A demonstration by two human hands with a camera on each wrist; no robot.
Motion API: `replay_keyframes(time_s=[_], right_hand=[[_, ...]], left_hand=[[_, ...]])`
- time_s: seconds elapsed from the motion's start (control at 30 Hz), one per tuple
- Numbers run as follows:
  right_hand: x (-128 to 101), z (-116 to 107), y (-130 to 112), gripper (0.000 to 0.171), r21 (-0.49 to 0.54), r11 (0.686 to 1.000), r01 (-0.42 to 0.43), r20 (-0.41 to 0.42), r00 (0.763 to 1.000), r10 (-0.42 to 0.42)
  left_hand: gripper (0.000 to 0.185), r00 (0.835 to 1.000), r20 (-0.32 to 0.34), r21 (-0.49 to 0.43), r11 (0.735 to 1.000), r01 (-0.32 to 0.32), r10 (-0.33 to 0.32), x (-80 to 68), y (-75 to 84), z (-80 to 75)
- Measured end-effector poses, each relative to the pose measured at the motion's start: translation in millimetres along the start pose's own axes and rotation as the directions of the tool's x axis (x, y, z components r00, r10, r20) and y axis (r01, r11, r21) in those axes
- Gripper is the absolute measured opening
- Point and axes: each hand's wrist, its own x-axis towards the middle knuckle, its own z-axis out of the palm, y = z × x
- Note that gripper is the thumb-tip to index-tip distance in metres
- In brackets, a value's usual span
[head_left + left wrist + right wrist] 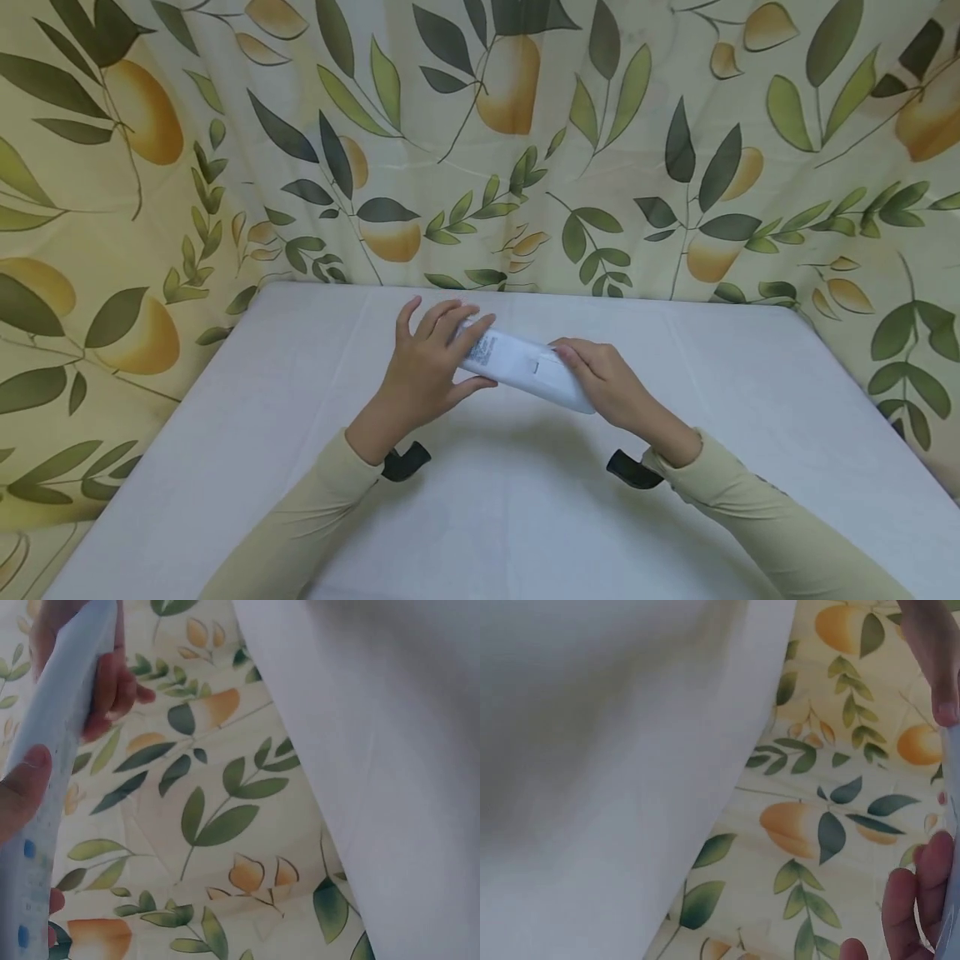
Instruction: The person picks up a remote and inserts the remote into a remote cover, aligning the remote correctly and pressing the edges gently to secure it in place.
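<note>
Both hands hold a white remote control (517, 364) above the white table, its back with a printed label and a battery cover facing up in the head view. My left hand (423, 367) holds its left end, fingers over the top and thumb along the near edge. At the other end, my right hand (611, 383) grips it with the thumb on the back. Blue buttons show on the face of the remote control (64, 697) in the left wrist view, with the left thumb across it. Only a sliver of it appears at the right edge of the right wrist view.
The table (315, 492) has a white cover and carries the shadows of both arms. A curtain (480, 200) with a fruit and leaf print hangs behind and beside it. A black strap piece (406, 462) sits at the left wrist, another black strap piece (634, 469) at the right.
</note>
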Motion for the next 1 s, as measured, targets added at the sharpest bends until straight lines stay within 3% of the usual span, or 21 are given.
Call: replay_keyframes(time_s=[0.1, 0.2, 0.27, 0.33, 0.4, 0.47, 0.53, 0.67, 0.77, 0.87, 0.97, 1.0], right_hand=[[1, 0, -2, 0.030, -0.089, 0.996, -0.001, -0.003, 1.000, 0.001], [2, 1, -1, 0.025, -0.270, 0.960, 0.073, -0.040, 0.995, -0.087], [2, 3, 0, 0.020, -0.402, 0.902, 0.156, -0.077, 0.976, -0.203], [3, 5, 3, 0.018, -0.510, 0.825, 0.243, -0.099, 0.936, -0.338], [3, 5, 5, 0.020, -0.581, 0.755, 0.303, -0.102, 0.894, -0.437], [3, 4, 5, 0.024, -0.626, 0.703, 0.339, -0.085, 0.866, -0.493], [4, 2, 3, 0.024, -0.643, 0.683, 0.347, -0.061, 0.866, -0.497], [5, -3, -3, 0.030, -0.644, 0.685, 0.341, 0.008, 0.898, -0.439], [4, -7, -4, 0.057, -0.637, 0.685, 0.354, 0.059, 0.908, -0.415], [1, -10, -2, 0.072, -0.670, 0.639, 0.379, 0.084, 0.893, -0.442], [-2, -10, 2, 0.073, -0.720, 0.575, 0.388, 0.079, 0.869, -0.488], [-2, -10, 3, 0.072, -0.720, 0.577, 0.386, 0.071, 0.867, -0.493]], left_hand=[[0.071, 1.000, 0.027, 0.048, 0.999, -0.017, 0.016, -2.8, 1.5, 1.0], [0.069, 0.999, 0.046, 0.069, 0.998, -0.009, 0.006, -5.1, 4.3, 3.1], [0.069, 0.998, 0.057, 0.075, 0.997, -0.004, 0.000, -6.0, 6.0, 4.7], [0.069, 0.998, 0.062, 0.076, 0.997, -0.001, -0.004, -6.1, 7.0, 5.7], [0.070, 0.998, 0.061, 0.081, 0.997, -0.001, -0.004, -6.1, 7.1, 6.5], [0.069, 0.998, 0.056, 0.077, 0.997, 0.004, -0.008, -5.6, 6.7, 6.9], [0.069, 0.999, 0.049, 0.074, 0.997, 0.008, -0.012, -5.4, 5.9, 7.4], [0.069, 0.999, 0.044, 0.089, 0.996, 0.025, -0.029, -5.2, 4.2, 8.1], [0.070, 0.998, 0.043, 0.120, 0.992, 0.039, -0.044, -5.2, 2.8, 9.0], [0.069, 0.998, 0.040, 0.142, 0.989, 0.049, -0.056, -5.0, 2.3, 9.2], [0.069, 0.997, 0.036, 0.141, 0.988, 0.058, -0.064, -5.7, 1.3, 10.2], [0.069, 0.997, 0.035, 0.131, 0.990, 0.056, -0.062, -6.0, 0.6, 10.5]])
